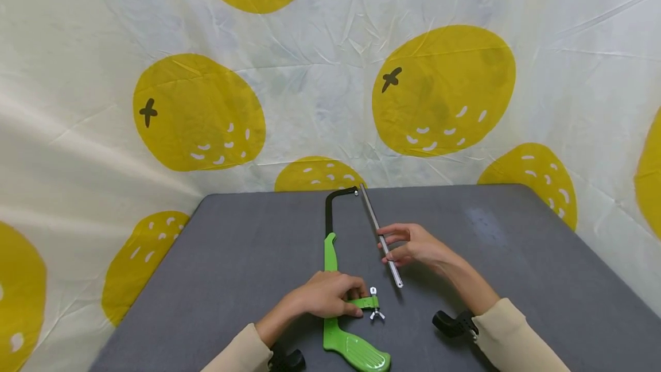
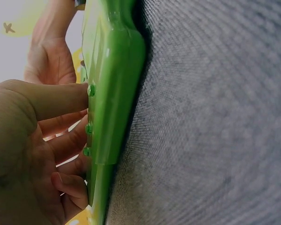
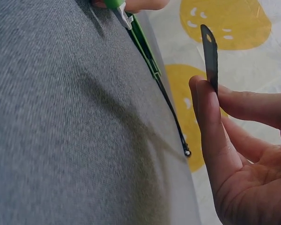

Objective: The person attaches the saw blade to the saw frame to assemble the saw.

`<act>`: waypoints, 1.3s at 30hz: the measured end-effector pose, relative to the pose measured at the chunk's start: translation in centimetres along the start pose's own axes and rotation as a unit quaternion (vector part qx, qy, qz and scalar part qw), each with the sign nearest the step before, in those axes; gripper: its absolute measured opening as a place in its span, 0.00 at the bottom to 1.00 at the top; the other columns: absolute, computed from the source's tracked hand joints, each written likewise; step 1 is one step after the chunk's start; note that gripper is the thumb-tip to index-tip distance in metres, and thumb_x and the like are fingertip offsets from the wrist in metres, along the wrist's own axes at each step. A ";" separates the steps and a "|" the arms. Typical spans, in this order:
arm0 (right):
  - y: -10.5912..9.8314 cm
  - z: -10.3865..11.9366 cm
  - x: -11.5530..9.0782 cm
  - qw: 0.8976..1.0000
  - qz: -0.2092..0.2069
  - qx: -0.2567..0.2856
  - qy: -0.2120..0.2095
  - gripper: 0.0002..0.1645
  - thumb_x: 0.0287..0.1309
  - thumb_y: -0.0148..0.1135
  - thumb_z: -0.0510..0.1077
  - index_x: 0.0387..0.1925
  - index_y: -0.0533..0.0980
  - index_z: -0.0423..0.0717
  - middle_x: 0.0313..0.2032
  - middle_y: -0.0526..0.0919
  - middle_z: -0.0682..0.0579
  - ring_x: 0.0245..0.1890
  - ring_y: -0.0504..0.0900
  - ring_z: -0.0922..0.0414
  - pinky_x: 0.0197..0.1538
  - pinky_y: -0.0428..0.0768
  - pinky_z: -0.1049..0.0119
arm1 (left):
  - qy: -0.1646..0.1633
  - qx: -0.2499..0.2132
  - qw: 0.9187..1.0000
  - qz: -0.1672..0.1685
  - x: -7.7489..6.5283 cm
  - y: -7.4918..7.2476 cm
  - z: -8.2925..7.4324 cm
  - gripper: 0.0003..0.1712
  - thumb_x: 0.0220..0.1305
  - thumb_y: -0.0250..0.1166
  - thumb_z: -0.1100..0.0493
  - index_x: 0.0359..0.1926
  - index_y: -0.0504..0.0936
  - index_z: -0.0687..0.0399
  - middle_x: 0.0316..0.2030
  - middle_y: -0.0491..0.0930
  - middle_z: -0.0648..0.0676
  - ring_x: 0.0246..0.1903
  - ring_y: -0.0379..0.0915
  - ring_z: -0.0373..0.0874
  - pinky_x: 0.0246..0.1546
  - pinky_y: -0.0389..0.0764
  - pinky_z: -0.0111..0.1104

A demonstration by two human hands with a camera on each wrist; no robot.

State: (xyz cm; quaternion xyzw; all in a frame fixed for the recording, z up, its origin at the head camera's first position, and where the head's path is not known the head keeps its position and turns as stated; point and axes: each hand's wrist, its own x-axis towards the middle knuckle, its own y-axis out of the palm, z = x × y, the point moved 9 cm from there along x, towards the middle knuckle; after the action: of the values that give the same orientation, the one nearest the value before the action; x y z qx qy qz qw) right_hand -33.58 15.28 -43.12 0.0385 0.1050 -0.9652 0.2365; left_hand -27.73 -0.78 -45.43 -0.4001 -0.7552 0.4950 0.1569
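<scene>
Green saw frame (image 1: 330,257) lies near me — my left hand (image 1: 325,294) grips it; my right hand (image 1: 415,245) pinches the blade (image 1: 381,237) — table (image 1: 516,257) beneath.

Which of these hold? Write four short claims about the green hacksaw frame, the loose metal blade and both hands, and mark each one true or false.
1. The right hand pinches the thin grey metal blade. True.
2. The blade is mounted at both ends of the green and black hacksaw frame. False: its near end hangs free.
3. The left hand grips the frame near the silver wing nut. True.
4. The frame lies on a wooden floor. False: it lies on the grey table.
</scene>
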 end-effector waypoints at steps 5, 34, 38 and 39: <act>0.1 -0.4 0.6 1.000 -0.002 0.016 0.008 0.39 0.62 0.65 0.31 0.73 0.64 0.30 0.59 0.77 0.26 0.41 0.92 0.53 0.40 0.87 0.63 | 0.003 -0.010 1.000 0.005 0.1 0.0 -0.1 0.09 0.66 0.72 0.46 0.46 0.84 0.32 0.33 0.82 0.32 0.30 0.74 0.23 0.34 0.73 0.25; 1.2 -2.5 2.3 0.999 -0.006 0.036 0.030 0.39 0.61 0.65 0.29 0.72 0.64 0.30 0.57 0.82 0.30 0.39 0.91 0.56 0.38 0.86 0.65 | -0.014 -0.010 1.000 0.008 0.1 -0.1 0.3 0.11 0.65 0.72 0.44 0.47 0.84 0.31 0.34 0.82 0.32 0.31 0.73 0.23 0.34 0.72 0.25; 1.4 -2.6 2.4 0.999 -0.005 0.037 0.030 0.39 0.61 0.65 0.29 0.72 0.64 0.30 0.56 0.82 0.31 0.39 0.91 0.56 0.37 0.86 0.65 | -0.012 -0.009 1.000 0.009 0.2 -0.2 0.3 0.10 0.65 0.72 0.44 0.46 0.84 0.30 0.34 0.82 0.32 0.30 0.73 0.23 0.34 0.72 0.25; 1.4 -2.7 2.4 0.999 -0.007 0.039 0.032 0.39 0.61 0.65 0.29 0.72 0.65 0.30 0.56 0.82 0.31 0.39 0.91 0.56 0.37 0.86 0.65 | -0.012 -0.008 1.000 0.008 0.2 -0.2 0.3 0.10 0.65 0.72 0.43 0.46 0.84 0.30 0.34 0.82 0.32 0.30 0.73 0.23 0.34 0.72 0.26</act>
State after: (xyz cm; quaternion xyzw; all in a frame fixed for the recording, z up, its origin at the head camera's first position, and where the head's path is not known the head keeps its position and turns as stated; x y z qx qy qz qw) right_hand -34.99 13.55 -46.32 0.0777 0.0756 -0.9685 0.2244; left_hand -28.09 -0.84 -45.44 -0.4018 -0.7577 0.4946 0.1404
